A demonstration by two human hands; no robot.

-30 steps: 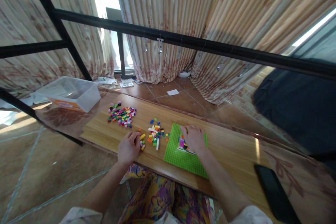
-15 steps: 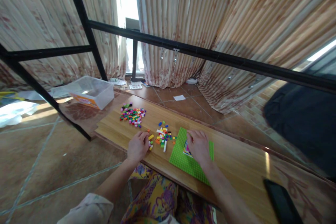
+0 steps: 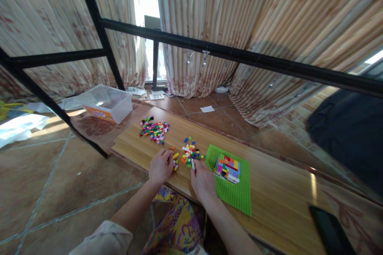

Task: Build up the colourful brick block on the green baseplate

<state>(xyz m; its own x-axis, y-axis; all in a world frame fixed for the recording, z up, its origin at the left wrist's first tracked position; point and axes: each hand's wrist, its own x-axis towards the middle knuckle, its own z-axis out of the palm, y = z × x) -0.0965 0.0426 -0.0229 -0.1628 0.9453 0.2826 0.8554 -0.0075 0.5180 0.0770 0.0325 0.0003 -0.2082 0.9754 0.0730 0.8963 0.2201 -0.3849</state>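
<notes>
My right hand (image 3: 204,182) is at the near edge of the middle pile of toy bricks (image 3: 190,153), its fingertips closed on a long white brick (image 3: 193,164). To the right lies a green baseplate (image 3: 236,201) bearing a multicoloured block of stacked bricks (image 3: 229,168). My left hand (image 3: 161,166) rests on the table with fingers curled together, beside a few loose bricks, among them a yellow brick (image 3: 176,155). Whether it holds anything is hidden.
A larger heap of small bricks (image 3: 155,130) lies at the table's far left. Beyond it stands a clear plastic box (image 3: 115,105) on the floor. A dark phone-like slab (image 3: 330,229) lies at right. A black metal bar (image 3: 227,52) crosses above the table.
My right hand has moved left from the baseplate to the middle brick pile, uncovering the stacked bricks. My left hand stays by the same small group. The view has shifted slightly.
</notes>
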